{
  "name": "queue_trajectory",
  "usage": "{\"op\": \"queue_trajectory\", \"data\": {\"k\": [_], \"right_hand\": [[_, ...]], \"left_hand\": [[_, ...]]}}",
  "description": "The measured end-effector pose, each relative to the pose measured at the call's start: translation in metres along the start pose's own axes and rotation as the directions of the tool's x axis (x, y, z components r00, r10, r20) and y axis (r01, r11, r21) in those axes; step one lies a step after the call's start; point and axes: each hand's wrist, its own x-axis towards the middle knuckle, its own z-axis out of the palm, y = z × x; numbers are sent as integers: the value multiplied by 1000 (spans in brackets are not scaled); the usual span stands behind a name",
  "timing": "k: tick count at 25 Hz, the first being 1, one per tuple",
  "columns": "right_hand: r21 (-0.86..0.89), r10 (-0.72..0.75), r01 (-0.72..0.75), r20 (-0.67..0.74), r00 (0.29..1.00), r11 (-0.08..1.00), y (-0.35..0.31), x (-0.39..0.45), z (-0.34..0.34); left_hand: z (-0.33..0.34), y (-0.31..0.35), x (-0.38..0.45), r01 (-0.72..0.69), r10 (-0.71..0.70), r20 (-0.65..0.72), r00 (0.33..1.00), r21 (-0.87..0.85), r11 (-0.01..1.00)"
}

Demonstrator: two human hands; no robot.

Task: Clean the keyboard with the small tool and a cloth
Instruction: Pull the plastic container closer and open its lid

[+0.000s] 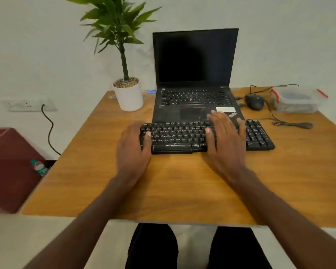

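A black external keyboard (178, 137) lies flat on the wooden table (182, 187), just in front of an open black laptop (195, 74). My left hand (133, 150) rests flat over the keyboard's left end, thumb on the keys. My right hand (226, 140) lies flat across the keys right of the middle, fingers straight and reaching past the keyboard's far edge onto the laptop's palm rest. Neither hand holds anything. No small tool or cloth is identifiable in view.
A potted plant in a white pot (129, 96) stands at the back left. A black mouse (254, 101) with a trailing cable and a clear plastic container (297, 100) with red clips sit at the back right. A wall socket (29, 105) and a bottle (39, 167) are off the table's left.
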Motion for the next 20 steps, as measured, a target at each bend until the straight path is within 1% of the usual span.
{"op": "queue_trajectory", "data": {"k": [3, 6, 8, 11, 14, 17, 20], "right_hand": [[-54, -16, 13, -51, 999, 998, 1, -16, -3], [-71, 14, -17, -49, 999, 997, 3, -17, 4], [-62, 82, -86, -60, 995, 994, 8, -14, 6], [-87, 112, -115, -35, 993, 990, 8, -15, 9], [-118, 90, -93, -32, 995, 989, 7, -13, 9], [-134, 138, -141, -33, 990, 981, 5, -14, 8], [-130, 154, -157, -34, 988, 979, 4, -15, 6]], "left_hand": [[-4, -1, -14, 56, -58, -49, 997, -39, 998], [7, -12, -13, 156, -155, 40, 987, -20, 988], [14, -23, -10, 234, -230, 106, 968, -31, 972], [16, -27, -5, 318, -309, 152, 939, -39, 947], [15, -22, -7, 301, -297, 150, 943, -3, 954], [13, -25, -7, 296, -291, 155, 944, -8, 955], [12, -26, -8, 291, -283, 168, 944, -21, 957]]}}
